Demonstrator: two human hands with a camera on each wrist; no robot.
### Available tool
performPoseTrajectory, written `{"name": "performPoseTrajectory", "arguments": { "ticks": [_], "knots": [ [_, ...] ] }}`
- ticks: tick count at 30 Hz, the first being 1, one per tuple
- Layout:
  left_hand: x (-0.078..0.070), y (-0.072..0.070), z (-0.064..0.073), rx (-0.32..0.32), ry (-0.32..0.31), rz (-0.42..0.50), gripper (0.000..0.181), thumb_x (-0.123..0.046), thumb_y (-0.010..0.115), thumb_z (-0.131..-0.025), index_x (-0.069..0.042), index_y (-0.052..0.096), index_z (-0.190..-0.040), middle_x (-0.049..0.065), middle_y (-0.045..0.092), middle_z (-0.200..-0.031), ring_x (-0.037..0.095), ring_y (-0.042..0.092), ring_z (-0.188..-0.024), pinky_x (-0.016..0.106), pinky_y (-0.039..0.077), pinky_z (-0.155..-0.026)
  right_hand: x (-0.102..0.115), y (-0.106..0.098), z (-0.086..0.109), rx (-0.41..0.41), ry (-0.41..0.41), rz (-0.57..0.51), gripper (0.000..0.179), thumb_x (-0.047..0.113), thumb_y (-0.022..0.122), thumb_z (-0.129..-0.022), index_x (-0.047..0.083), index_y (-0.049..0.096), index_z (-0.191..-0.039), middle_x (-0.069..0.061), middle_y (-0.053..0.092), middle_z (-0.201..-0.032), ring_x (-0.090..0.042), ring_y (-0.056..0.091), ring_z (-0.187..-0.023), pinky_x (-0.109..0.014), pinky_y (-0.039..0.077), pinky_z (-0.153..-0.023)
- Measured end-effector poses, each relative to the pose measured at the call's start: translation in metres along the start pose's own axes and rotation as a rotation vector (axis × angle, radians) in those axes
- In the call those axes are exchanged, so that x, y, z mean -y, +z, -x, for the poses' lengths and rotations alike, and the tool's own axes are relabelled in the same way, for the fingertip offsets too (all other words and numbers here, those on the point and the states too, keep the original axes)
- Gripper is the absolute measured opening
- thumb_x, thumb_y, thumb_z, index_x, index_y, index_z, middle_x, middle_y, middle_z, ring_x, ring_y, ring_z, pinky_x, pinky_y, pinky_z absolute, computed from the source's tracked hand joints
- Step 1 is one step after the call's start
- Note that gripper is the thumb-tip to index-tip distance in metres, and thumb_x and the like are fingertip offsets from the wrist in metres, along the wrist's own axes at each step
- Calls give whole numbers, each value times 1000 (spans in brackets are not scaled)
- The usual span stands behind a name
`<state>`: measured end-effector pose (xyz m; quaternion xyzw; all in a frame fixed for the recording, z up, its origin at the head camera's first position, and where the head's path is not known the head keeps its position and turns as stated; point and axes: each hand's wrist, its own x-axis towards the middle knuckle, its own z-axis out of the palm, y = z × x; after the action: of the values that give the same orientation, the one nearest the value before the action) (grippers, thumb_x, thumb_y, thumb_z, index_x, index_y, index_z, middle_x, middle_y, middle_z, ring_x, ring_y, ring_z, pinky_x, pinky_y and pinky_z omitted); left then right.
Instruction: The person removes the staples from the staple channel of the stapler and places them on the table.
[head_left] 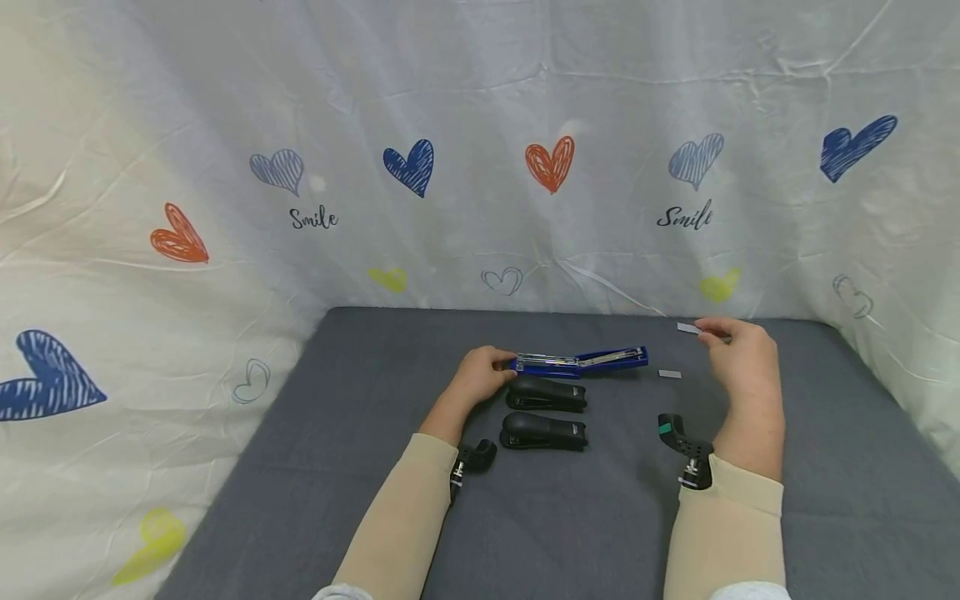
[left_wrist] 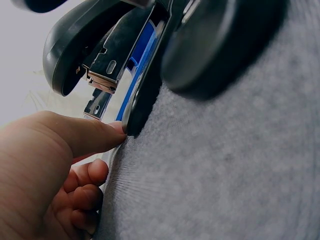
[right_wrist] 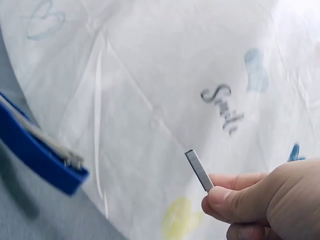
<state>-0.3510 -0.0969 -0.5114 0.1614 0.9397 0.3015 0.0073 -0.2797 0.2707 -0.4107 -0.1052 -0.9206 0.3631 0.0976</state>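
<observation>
A blue stapler (head_left: 540, 365) lies opened out lengthwise, its top folded back to the right and metal parts showing. My left hand (head_left: 480, 375) grips its left end between thumb and fingers. In the left wrist view, the thumb (left_wrist: 95, 135) also overlaps the base end of the nearer black stapler (left_wrist: 145, 100), and the fingertips beyond are partly hidden. At the back right, my right hand (head_left: 742, 354) pinches a strip of staples (right_wrist: 199, 170) by one end, raised off the table in the right wrist view. Another staple strip (head_left: 670, 374) lies right of the blue stapler.
Two black staplers, one closer to the blue one (head_left: 546, 394) and one in front of it (head_left: 543, 432), lie side by side on the grey cloth-covered table (head_left: 570, 525). A white curtain (head_left: 465, 225) printed with hearts hangs along the table's back edge.
</observation>
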Motion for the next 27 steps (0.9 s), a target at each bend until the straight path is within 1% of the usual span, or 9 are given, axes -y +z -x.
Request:
{"name": "performPoseTrajectory", "arguments": {
  "ticks": [2,6,14,18,20,22,25,27],
  "knots": [
    [0,0,0,1,-1,5,37,-21,73,-97,-12,71,-133,0,57,-78,14,51,-68,29,42,-63,-7,0,-1,-7,40,-2,37,20,51,-110,1,63,-139,-26,61,-130,-32,52,-89,-41,40,-68],
    [0,-1,0,-2,-1,12,37,-20,74,-97,-11,72,-133,0,57,-77,14,51,-67,29,42,-62,-18,2,-4,-12,104,-20,36,17,51,-110,0,61,-140,-26,59,-133,-34,51,-94,-41,39,-70],
    [0,-1,0,-5,-5,17,37,-20,74,-97,-11,72,-132,1,56,-80,15,50,-70,30,41,-63,-37,7,-9,3,136,-18,36,11,50,-109,-5,60,-139,-29,58,-135,-39,52,-105,-43,41,-76],
    [0,0,-1,-5,-4,13,37,-21,73,-97,-11,71,-133,1,56,-81,16,51,-71,30,41,-64,-47,12,-10,7,173,-23,36,9,48,-108,-5,59,-139,-30,56,-136,-39,51,-106,-43,41,-76],
    [0,0,0,-6,-6,11,37,-21,73,-98,-11,71,-133,1,56,-81,16,51,-71,30,41,-64,-53,16,-11,10,168,-8,35,9,48,-108,-5,60,-138,-30,57,-135,-40,51,-106,-43,41,-76],
    [0,1,0,-8,-8,4,37,-21,74,-97,-12,71,-133,1,56,-81,15,51,-71,30,41,-65,-61,19,-12,12,157,10,33,9,49,-108,-6,62,-135,-30,57,-135,-41,52,-108,-46,42,-78],
    [0,1,0,-10,-6,1,36,-20,74,-97,-11,72,-132,1,56,-81,15,51,-71,30,42,-65,-72,26,-15,14,141,34,30,8,51,-107,-6,64,-131,-30,58,-134,-46,53,-114,-53,43,-87],
    [0,1,0,-9,-4,-2,36,-20,74,-97,-11,72,-132,0,56,-80,14,51,-70,30,42,-64,-78,31,-17,16,146,42,30,8,53,-107,-6,65,-130,-31,57,-134,-48,52,-119,-58,41,-94]
  ]
}}
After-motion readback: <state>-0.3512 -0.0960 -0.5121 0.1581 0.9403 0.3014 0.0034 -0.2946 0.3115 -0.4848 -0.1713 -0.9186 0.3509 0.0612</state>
